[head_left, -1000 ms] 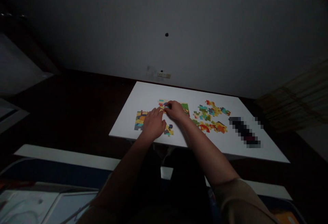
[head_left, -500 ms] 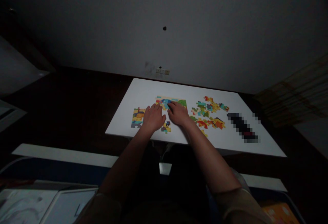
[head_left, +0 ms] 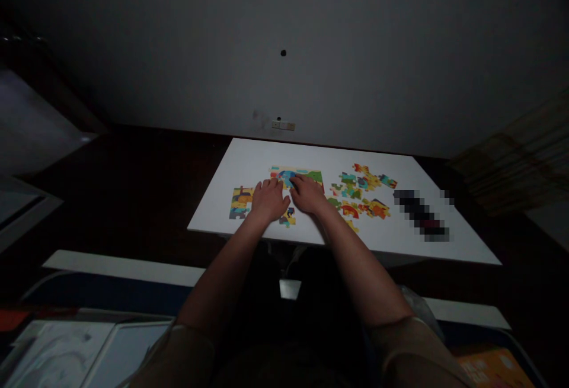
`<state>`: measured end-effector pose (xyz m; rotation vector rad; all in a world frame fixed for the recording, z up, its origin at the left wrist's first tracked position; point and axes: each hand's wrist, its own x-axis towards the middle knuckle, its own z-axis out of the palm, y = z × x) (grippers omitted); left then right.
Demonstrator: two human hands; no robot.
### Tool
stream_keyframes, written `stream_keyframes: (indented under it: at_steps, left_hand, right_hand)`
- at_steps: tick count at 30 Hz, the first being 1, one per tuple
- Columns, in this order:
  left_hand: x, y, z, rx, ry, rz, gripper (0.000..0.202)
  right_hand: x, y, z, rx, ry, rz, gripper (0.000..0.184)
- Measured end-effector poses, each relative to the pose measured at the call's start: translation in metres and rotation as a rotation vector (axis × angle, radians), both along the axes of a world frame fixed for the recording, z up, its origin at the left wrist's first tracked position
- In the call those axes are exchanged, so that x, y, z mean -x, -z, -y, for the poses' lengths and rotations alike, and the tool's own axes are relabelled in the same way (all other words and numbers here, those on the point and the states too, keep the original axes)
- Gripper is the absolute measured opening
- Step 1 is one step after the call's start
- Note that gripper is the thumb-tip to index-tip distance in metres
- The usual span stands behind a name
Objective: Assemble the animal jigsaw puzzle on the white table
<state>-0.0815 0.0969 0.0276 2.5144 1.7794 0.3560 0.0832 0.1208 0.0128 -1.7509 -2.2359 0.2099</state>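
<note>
A partly joined jigsaw puzzle section (head_left: 297,176) in bright colours lies on a white board (head_left: 249,163), with a blue patch near its middle. My left hand (head_left: 269,199) rests flat on its lower left edge, fingers spread and holding nothing. My right hand (head_left: 307,194) lies beside it on the lower right part, fingertips near the blue patch, with no piece visible in it. A smaller joined group (head_left: 240,203) sits left of my left hand. A few pieces (head_left: 288,217) peek out between my wrists, and loose pieces (head_left: 359,194) are scattered to the right.
A pixelated, unreadable dark object (head_left: 420,215) lies on the board's right side. The board sits on a dark desk (head_left: 133,163) against a grey wall with a small socket plate (head_left: 283,125). Papers (head_left: 57,355) lie low on the left, and an orange item (head_left: 493,369) low on the right.
My right hand has gone from pinching at the puzzle's upper part to lying flat, and both hands now rest side by side. The blue patch shows between them.
</note>
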Motion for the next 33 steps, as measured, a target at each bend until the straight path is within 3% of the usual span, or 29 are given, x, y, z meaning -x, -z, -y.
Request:
stream_keyframes:
  at_steps: [16, 27, 31, 33]
  left_hand:
    - [-0.007, -0.002, -0.005, -0.005, -0.013, -0.039, 0.051]
    - [0.003, 0.014, -0.017, 0.118, 0.051, -0.047, 0.07]
    - [0.01, 0.008, -0.018, 0.158, 0.076, -0.063, 0.067]
    - [0.019, 0.001, -0.012, 0.105, 0.056, -0.022, 0.062]
  right_hand:
    - [-0.002, 0.001, -0.001, -0.023, 0.006, -0.012, 0.042]
    - [-0.002, 0.002, -0.001, -0.004, 0.003, -0.017, 0.043]
    - [-0.004, 0.004, -0.005, 0.011, -0.019, -0.038, 0.044]
    - [-0.009, 0.004, -0.004, 0.003, -0.053, -0.094, 0.045]
